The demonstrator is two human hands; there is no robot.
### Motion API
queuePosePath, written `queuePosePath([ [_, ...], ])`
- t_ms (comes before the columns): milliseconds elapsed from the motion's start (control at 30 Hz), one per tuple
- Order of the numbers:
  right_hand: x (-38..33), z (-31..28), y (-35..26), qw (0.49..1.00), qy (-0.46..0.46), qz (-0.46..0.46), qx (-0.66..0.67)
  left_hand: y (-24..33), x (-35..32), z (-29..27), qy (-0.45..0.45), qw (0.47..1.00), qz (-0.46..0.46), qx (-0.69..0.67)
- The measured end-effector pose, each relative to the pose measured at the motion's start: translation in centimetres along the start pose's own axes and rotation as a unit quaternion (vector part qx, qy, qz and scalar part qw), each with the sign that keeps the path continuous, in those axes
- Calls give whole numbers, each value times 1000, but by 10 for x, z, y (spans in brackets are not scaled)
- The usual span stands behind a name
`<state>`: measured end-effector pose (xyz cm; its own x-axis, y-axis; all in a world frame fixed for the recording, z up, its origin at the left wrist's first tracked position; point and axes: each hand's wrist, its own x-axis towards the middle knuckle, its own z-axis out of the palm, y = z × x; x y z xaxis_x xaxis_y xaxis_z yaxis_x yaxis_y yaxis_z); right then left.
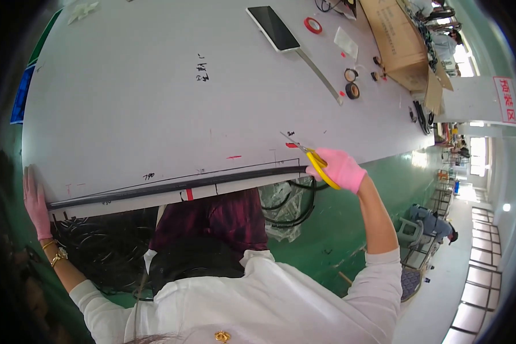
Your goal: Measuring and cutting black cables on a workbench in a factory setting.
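Observation:
A long black tube (172, 190) lies along the near edge of the white table, beside a ruled line marked on the top. My left hand (36, 202), in a pink glove, rests with fingers stretched out at the table's left edge, against the tube's left end. In my right hand (343, 171), also pink-gloved, is a pair of scissors (316, 159) with yellow handles, blades pointing far left over the table. The same hand meets the tube near the table's right end; whether its fingers also grip the tube is hidden. Beyond it the tube hangs below the edge.
Farther back on the table (126, 103) lie a white tablet-like device (274, 28), a metal strip (320, 76), red tape (313, 25) and dark tape rolls (352, 90). A cardboard box (398, 46) stands far right. Coiled black tubing (106, 246) hangs below the near edge. Other people sit at right.

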<state>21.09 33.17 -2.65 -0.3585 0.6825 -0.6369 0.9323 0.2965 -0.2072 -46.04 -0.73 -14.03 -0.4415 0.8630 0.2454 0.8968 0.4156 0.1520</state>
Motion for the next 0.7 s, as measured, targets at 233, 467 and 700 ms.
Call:
queuePosePath([
  [233,20,6,-5,996,-10,12,-88,-13,0,0,-13,1000,3,1],
  [467,26,7,-2,993,-19,7,-115,-10,2,1,-8,1000,8,1],
  [700,22,4,-12,988,-12,6,-154,-13,2,2,-10,1000,14,-10],
])
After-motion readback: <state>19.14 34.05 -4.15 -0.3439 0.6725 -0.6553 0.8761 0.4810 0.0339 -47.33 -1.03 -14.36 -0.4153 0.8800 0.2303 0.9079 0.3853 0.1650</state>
